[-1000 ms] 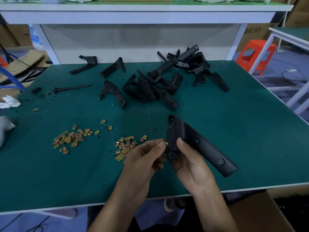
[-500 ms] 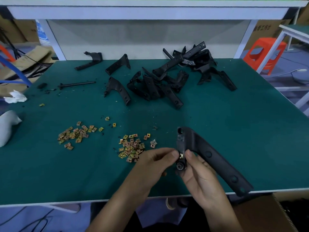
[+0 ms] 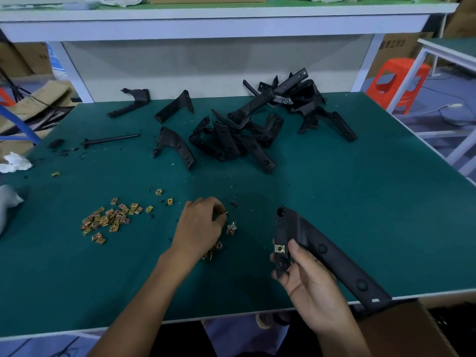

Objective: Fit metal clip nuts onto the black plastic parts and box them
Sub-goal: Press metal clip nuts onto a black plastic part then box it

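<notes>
Gripping the black plastic part (image 3: 332, 256) near its short end, the right hand (image 3: 309, 282) had thumb and fingers curled round it above the near edge of the green table (image 3: 360, 202). The part's long end reached past that edge, over the cardboard box (image 3: 412, 331).
Fitted clip nut (image 3: 280, 248): one, brass-coloured, seated on the part's short limb just beside the thumb.
Left hand (image 3: 201, 228): knuckles up over the nearer scatter of clip nuts (image 3: 231, 229), fingers curled downward; whether they pinched one could not be told.
Larger clip nut pile (image 3: 110, 219): loose on the table, to the left.
Heap of black plastic parts (image 3: 244, 135): far middle of the table, three singles lying apart to its left.
Black rod (image 3: 110, 139): flat, far left.
White rag (image 3: 15, 163): at the left edge.
</notes>
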Motion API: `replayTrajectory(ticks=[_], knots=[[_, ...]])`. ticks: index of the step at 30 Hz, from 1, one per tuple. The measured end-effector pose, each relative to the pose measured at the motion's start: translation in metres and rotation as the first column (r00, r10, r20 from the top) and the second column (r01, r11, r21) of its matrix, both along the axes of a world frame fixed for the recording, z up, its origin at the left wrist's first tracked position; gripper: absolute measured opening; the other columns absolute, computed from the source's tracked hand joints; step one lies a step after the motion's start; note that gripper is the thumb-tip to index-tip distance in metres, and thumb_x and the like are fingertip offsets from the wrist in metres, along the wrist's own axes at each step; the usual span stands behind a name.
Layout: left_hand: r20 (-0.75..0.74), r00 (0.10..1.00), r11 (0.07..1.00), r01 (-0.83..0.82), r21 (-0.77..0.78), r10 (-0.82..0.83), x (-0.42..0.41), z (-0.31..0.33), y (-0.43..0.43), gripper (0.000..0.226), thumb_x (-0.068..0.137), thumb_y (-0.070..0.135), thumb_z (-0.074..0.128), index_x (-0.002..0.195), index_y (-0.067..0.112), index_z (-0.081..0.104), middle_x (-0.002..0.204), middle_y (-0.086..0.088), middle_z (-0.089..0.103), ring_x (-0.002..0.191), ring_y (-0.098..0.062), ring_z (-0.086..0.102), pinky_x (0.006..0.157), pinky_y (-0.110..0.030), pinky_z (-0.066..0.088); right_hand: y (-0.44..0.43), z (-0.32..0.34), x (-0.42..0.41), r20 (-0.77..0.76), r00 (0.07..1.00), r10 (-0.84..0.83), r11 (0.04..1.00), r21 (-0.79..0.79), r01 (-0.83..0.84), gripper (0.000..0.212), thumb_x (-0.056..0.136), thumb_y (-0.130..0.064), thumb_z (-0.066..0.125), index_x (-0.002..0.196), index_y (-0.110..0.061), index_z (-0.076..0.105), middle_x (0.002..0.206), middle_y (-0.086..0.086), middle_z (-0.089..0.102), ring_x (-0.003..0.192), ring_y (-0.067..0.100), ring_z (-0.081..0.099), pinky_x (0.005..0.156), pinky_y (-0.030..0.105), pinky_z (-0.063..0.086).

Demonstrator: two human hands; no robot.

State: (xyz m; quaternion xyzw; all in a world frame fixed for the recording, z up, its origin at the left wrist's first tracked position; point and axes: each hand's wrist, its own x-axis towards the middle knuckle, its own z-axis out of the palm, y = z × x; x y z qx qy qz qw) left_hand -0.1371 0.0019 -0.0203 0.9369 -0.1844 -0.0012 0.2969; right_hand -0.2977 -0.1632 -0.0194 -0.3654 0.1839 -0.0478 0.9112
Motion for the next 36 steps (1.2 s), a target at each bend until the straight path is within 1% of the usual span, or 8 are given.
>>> replayTrajectory(ticks=[6, 9, 12, 18, 28, 32, 34, 36], knots=[[-0.186, 0.98, 0.944, -0.127, -0.303, 0.072, -0.016, 0.022, 0.004, 0.007, 0.097, 0.026, 0.061, 0.1, 0.032, 0.062, 0.092, 0.015, 0.068, 0.085, 0.008, 0.059, 0.067, -0.004, 0.04, 0.0, 0.006, 0.001, -0.02, 1.0, 0.011, 1.0, -0.02, -0.012, 0.022, 0.077, -0.027, 0.069, 0.093, -0.019, 0.083, 0.095, 0.005, 0.077, 0.074, 0.015, 0.073, 0.053, 0.025, 0.054], [-0.308, 0.951, 0.846, -0.172, -0.505, 0.009, -0.035, 0.041, 0.003, 0.016, 0.098, 0.02, 0.061, 0.107, 0.029, 0.07, 0.095, 0.009, 0.073, 0.087, 0.002, 0.065, 0.074, -0.011, 0.047, 0.001, 0.009, 0.003, -0.019, 1.0, 0.009, 1.0, -0.006, -0.009, 0.024, 0.08, -0.031, 0.066, 0.093, -0.02, 0.083, 0.094, 0.004, 0.077, 0.073, 0.015, 0.072, 0.052, 0.023, 0.053], [-0.456, 0.878, 0.696, -0.236, -0.678, -0.147, -0.065, 0.056, -0.005, 0.011, 0.094, 0.012, 0.066, 0.098, 0.019, 0.073, 0.091, 0.0, 0.078, 0.078, -0.005, 0.067, 0.064, -0.014, 0.05, 0.006, 0.016, 0.004, -0.01, 1.0, -0.001, 1.0, 0.015, 0.001, 0.025, 0.079, -0.038, 0.067, 0.089, -0.022, 0.084, 0.086, 0.002, 0.076, 0.066, 0.012, 0.07, 0.052, 0.022, 0.053], [-0.58, 0.726, 0.412, -0.431, -0.803, -0.37, -0.1, 0.073, -0.024, 0.012, 0.066, 0.021, 0.076, 0.077, 0.017, 0.079, 0.081, -0.003, 0.073, 0.068, -0.007, 0.065, 0.058, -0.017, 0.051, 0.011, 0.025, 0.002, 0.04, 0.999, -0.011, 0.998, 0.061, 0.008, 0.023, 0.079, -0.032, 0.069, 0.089, -0.016, 0.083, 0.079, 0.003, 0.075, 0.061, 0.011, 0.069, 0.051, 0.023, 0.053], [-0.612, 0.686, 0.383, -0.482, -0.788, -0.394, -0.105, 0.074, -0.027, 0.014, 0.064, 0.022, 0.078, 0.077, 0.015, 0.08, 0.07, 0.0, 0.069, 0.06, -0.005, 0.061, 0.051, -0.015, 0.048, 0.013, 0.026, 0.0, 0.092, 0.995, 0.035, 0.999, 0.033, -0.038, 0.03, 0.083, -0.024, 0.067, 0.106, -0.01, 0.08, 0.105, 0.013, 0.077, 0.085, 0.015, 0.076, 0.065, 0.025, 0.059], [-0.617, 0.654, 0.419, -0.459, -0.783, -0.437, -0.106, 0.072, -0.026, 0.021, 0.069, 0.026, 0.079, 0.085, 0.012, 0.079, 0.077, -0.002, 0.073, 0.066, -0.008, 0.064, 0.056, -0.018, 0.048, 0.014, 0.022, 0.003, 0.065, 0.995, 0.074, 0.99, -0.125, -0.065, 0.033, 0.083, -0.036, 0.078, 0.112, -0.019, 0.079, 0.113, 0.012, 0.076, 0.092, 0.018, 0.074, 0.068, 0.029, 0.06], [-0.614, 0.63, 0.407, -0.461, -0.789, -0.475, -0.107, 0.07, -0.025, 0.03, 0.076, 0.028, 0.078, 0.097, 0.007, 0.077, 0.088, -0.009, 0.075, 0.076, -0.016, 0.068, 0.062, -0.026, 0.052, 0.018, 0.02, 0.003, 0.037, 0.998, 0.049, 0.983, -0.179, -0.042, 0.047, 0.073, -0.046, 0.088, 0.111, -0.02, 0.079, 0.106, 0.012, 0.077, 0.083, 0.017, 0.073, 0.059, 0.027, 0.056], [-0.621, 0.63, 0.401, -0.475, -0.783, -0.466, -0.106, 0.069, -0.023, 0.038, 0.077, 0.03, 0.078, 0.103, 0.003, 0.076, 0.092, -0.014, 0.075, 0.079, -0.02, 0.069, 0.061, -0.032, 0.053, 0.021, 0.018, 0.003, 0.029, 1.0, 0.01, 0.978, -0.208, -0.003, 0.033, 0.075, -0.042, 0.084, 0.101, -0.022, 0.082, 0.086, 0.006, 0.077, 0.067, 0.011, 0.071, 0.048, 0.024, 0.052]])
